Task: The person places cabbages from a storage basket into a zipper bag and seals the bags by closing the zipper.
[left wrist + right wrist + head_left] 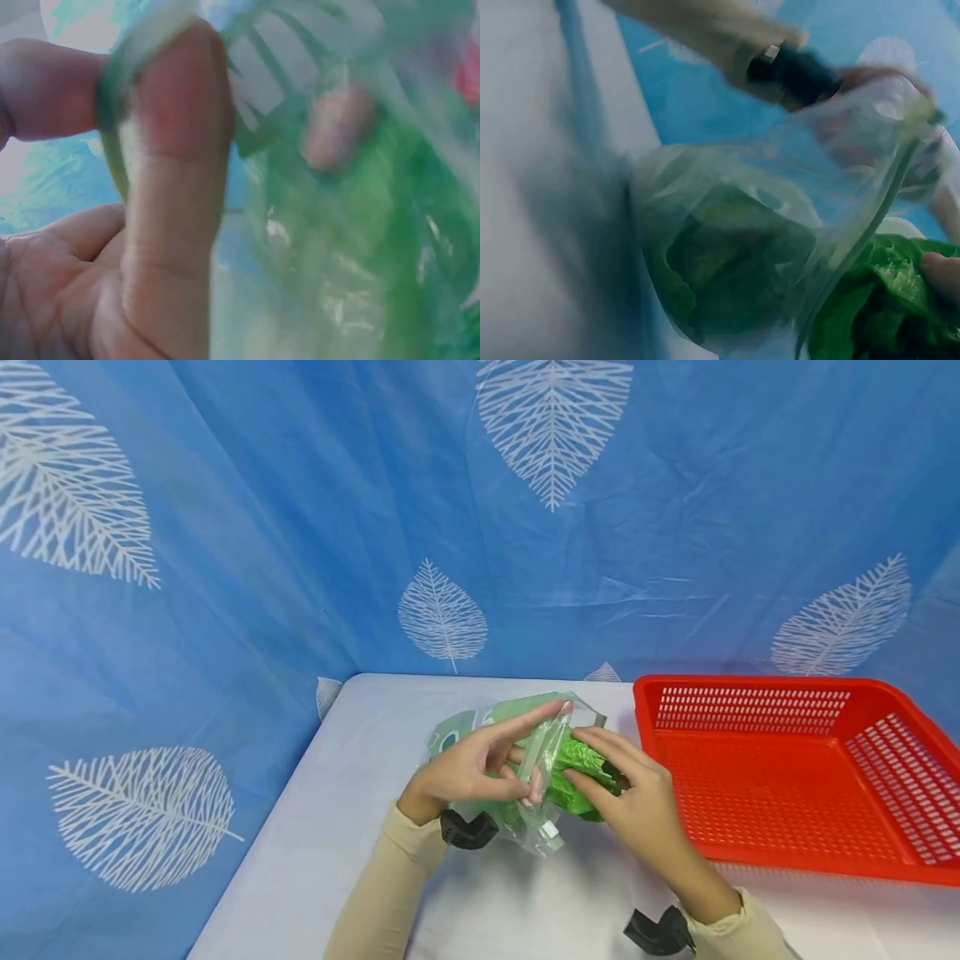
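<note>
My left hand [472, 768] holds the mouth of a clear zip bag [540, 777] with green print, its fingers spread at the opening. In the left wrist view the bag's rim lies over a fingertip [180, 97], blurred. Bright green lettuce [573, 764] sits at the mouth, pinched between the thumb and fingers of my right hand [637, 793]. The right wrist view shows more dark green leaf [727, 255] inside the bag, behind the plastic, and the held lettuce [896, 277] by the zip edge. A white slider [551, 831] is on the bag's near corner.
A red plastic basket [765, 852] with slotted walls stands on the right of the white table [322, 793]. Blue cloth [337, 510] with white leaf patterns hangs behind and at the left. Black wrist mounts [660, 933] sit on both forearms.
</note>
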`<state>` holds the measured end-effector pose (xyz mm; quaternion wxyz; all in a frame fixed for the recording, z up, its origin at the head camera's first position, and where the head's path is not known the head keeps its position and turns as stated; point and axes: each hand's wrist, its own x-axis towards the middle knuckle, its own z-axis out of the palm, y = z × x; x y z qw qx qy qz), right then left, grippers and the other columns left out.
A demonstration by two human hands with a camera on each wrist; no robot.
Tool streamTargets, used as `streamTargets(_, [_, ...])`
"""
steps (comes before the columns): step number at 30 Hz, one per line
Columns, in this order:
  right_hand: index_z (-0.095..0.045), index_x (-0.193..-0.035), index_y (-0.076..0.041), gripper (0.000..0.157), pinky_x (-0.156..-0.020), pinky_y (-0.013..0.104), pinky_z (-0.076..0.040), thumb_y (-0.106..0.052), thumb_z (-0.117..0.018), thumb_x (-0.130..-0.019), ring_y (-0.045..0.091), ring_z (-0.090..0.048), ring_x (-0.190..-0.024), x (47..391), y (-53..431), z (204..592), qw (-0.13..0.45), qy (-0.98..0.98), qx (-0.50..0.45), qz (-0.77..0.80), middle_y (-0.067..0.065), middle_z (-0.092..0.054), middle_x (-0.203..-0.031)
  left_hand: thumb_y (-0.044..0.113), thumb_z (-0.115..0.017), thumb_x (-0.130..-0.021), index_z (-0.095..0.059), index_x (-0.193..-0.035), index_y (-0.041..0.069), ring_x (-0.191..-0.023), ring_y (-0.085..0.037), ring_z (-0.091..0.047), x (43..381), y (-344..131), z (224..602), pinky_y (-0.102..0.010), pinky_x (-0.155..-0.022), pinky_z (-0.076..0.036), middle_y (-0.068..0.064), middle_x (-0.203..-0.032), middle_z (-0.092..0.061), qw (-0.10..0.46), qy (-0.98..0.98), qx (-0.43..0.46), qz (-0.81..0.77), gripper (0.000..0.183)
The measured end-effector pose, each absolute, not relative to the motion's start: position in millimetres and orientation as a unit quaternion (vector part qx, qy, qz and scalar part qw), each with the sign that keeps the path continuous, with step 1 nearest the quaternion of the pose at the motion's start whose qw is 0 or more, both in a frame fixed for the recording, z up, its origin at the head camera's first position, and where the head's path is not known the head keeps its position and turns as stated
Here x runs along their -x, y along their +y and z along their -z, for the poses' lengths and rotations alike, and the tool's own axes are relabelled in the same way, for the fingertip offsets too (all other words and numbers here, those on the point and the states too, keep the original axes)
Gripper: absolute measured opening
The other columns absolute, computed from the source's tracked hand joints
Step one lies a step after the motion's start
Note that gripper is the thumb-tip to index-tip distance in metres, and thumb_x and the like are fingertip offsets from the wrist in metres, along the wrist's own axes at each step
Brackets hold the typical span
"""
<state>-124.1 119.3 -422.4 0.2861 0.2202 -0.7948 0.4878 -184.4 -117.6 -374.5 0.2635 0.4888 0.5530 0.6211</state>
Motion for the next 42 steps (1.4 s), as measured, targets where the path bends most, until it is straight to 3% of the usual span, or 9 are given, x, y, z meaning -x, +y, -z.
streamTargets(4, [-0.066, -0.140, -0.022, 0.068, -0.067, 0.016, -0.056, -0.011, -0.090, -0.078, 0.020, -0.065, -0.097, 124, 119, 425, 0.274, -0.816, -0.187, -0.474, 0.003, -0.063, -0.138, -0.010, -0.057, -0.093, -0.014, -0.166, 0.019, -0.089, -0.021, -0.067, 185, -117, 375, -0.039, -0.077, -0.061, -0.004, -0.170, -0.016, 0.252, 0.563, -0.488, -0.617, 0.089])
streamTargets(8, [-0.052, -0.152, -0.029, 0.082, -0.082, 0.014, -0.053, -0.023, -0.090, -0.079, 0.022, -0.063, -0.113, 116, 117, 425, 0.262, -0.828, -0.161, -0.468, 0.000, -0.053, -0.150, -0.012, -0.056, -0.093, -0.014, -0.166, 0.016, -0.085, -0.022, -0.068, 186, -124, 375, -0.039, -0.075, -0.061, -0.010, -0.159, -0.036, 0.223, 0.559, -0.476, -0.642, 0.089])
streamTargets(12, [-0.051, -0.151, -0.005, 0.071, -0.084, 0.016, -0.055, -0.026, -0.080, -0.090, 0.026, -0.063, -0.111, 113, 114, 420, 0.349, -0.759, -0.222, -0.504, 0.015, -0.054, -0.147, -0.011, -0.058, -0.091, -0.016, -0.166, 0.015, -0.081, -0.022, -0.067, 185, -132, 374, -0.032, -0.073, -0.059, -0.012, -0.140, -0.056, 0.194, 0.535, -0.452, -0.687, 0.089])
streamTargets(18, [-0.046, -0.135, 0.024, 0.043, -0.086, 0.025, -0.055, -0.001, -0.047, -0.100, 0.031, -0.060, -0.116, 115, 111, 412, 0.480, -0.582, -0.288, -0.589, 0.035, -0.058, -0.127, -0.004, -0.065, -0.092, -0.014, -0.166, 0.011, -0.082, -0.018, -0.066, 187, -137, 374, -0.027, -0.071, -0.057, -0.011, -0.170, -0.014, 0.127, 0.458, -0.430, -0.768, 0.091])
streamTargets(22, [-0.035, -0.149, 0.013, 0.047, -0.096, 0.032, -0.051, 0.003, -0.026, -0.105, 0.031, -0.058, -0.120, 108, 109, 421, 0.367, -0.528, -0.250, -0.724, 0.028, -0.059, -0.133, -0.003, -0.062, -0.091, -0.014, -0.165, 0.009, -0.081, -0.015, -0.064, 191, -138, 376, -0.024, -0.072, -0.055, -0.010, -0.171, -0.007, 0.072, 0.418, -0.427, -0.799, 0.089])
streamTargets(26, [-0.016, -0.163, -0.007, 0.052, -0.108, 0.036, -0.047, -0.021, -0.015, -0.113, 0.025, -0.062, -0.122, 99, 99, 433, 0.153, -0.467, -0.167, -0.855, 0.013, -0.064, -0.135, -0.006, -0.057, -0.085, -0.016, -0.165, 0.008, -0.076, -0.013, -0.060, 194, -134, 375, -0.022, -0.069, -0.052, -0.009, -0.172, -0.007, 0.054, 0.393, -0.417, -0.818, 0.091])
streamTargets(29, [-0.008, -0.165, -0.013, 0.056, -0.110, 0.043, -0.043, -0.034, -0.015, -0.113, 0.027, -0.062, -0.124, 99, 93, 435, 0.074, -0.429, -0.136, -0.890, 0.012, -0.066, -0.134, -0.006, -0.058, -0.083, -0.018, -0.165, 0.009, -0.074, -0.012, -0.059, 195, -128, 375, -0.020, -0.067, -0.050, -0.008, -0.171, -0.009, 0.059, 0.380, -0.405, -0.829, 0.093])
streamTargets(35, [-0.020, -0.163, -0.015, 0.052, -0.106, 0.035, -0.047, -0.031, -0.017, -0.113, 0.017, -0.063, -0.121, 102, 92, 422, 0.087, -0.432, -0.141, -0.887, -0.002, -0.060, -0.143, -0.006, -0.058, -0.083, -0.019, -0.165, 0.009, -0.074, -0.011, -0.056, 195, -113, 375, -0.019, -0.065, -0.050, -0.007, -0.171, -0.010, 0.087, 0.366, -0.403, -0.834, 0.092])
streamTargets(42, [-0.033, -0.159, -0.011, 0.053, -0.091, 0.029, -0.054, -0.009, -0.047, -0.109, 0.018, -0.067, -0.096, 108, 96, 387, 0.166, -0.469, -0.114, -0.860, 0.006, -0.073, -0.099, -0.007, -0.056, -0.082, -0.019, -0.164, 0.008, -0.082, -0.010, -0.055, 189, -110, 374, -0.019, -0.066, -0.051, -0.009, -0.171, -0.012, 0.093, 0.366, -0.403, -0.833, 0.091])
